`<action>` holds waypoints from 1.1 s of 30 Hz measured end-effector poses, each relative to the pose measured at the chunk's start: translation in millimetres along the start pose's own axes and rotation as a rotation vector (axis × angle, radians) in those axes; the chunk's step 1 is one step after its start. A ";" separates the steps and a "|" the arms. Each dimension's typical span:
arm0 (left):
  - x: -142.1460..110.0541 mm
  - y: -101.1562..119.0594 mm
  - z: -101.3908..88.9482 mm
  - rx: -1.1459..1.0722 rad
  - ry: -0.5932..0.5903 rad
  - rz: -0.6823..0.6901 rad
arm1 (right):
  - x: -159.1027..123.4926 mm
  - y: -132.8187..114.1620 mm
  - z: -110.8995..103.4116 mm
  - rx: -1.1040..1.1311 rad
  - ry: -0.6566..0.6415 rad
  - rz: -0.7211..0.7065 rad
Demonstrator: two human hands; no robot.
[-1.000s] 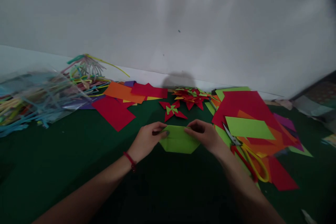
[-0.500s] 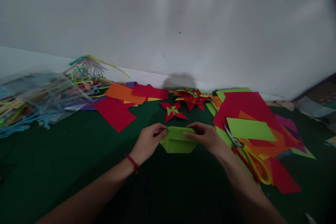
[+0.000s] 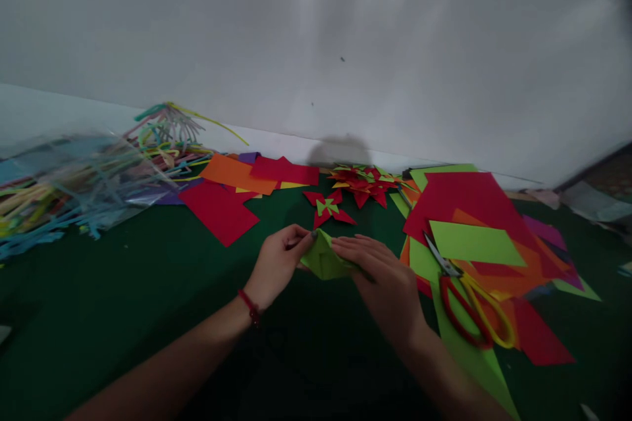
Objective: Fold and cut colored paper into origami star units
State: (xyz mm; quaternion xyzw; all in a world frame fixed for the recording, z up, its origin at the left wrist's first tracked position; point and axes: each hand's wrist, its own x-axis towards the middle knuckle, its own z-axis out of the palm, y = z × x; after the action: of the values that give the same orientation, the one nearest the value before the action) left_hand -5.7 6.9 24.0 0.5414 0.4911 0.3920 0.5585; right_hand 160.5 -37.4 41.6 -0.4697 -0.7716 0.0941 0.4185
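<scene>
A folded piece of light-green paper is held between my two hands above the dark green table. My left hand, a red bracelet at its wrist, pinches the left end of the paper with thumb and fingers. Over the right end lie the fingers of my right hand, gripping it from above; its thumb is hidden. Just beyond the hands a red paper star with a green centre lies flat. Behind it sits a pile of red, green and orange paper stars.
Scissors with red and yellow handles lie at the right on stacked coloured sheets. Red and orange paper pieces spread at the left. Farther left are pipe cleaners and a clear plastic bag. A pale wall rises behind.
My right hand has turned over the paper's right end, its fingers now stretched across it. The paper has gone from a flat strip to a bent, tilted shape. My left hand keeps its pinch.
</scene>
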 end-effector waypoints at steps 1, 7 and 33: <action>-0.3 0.7 -0.4 -0.002 0.012 0.013 | -1.2 0.4 1.5 -0.012 -0.013 -0.044; -1.3 1.8 -1.8 0.071 0.073 0.071 | -9.7 7.6 7.2 -0.149 -0.132 -0.220; -7.8 4.8 4.2 -0.062 -0.014 0.042 | 7.7 1.4 9.4 0.777 0.021 0.612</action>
State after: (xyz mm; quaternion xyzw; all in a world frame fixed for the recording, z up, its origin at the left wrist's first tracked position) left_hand -2.9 -1.1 29.4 0.5368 0.4633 0.4150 0.5701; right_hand 152.9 -28.1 39.3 -0.4850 -0.5018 0.4886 0.5237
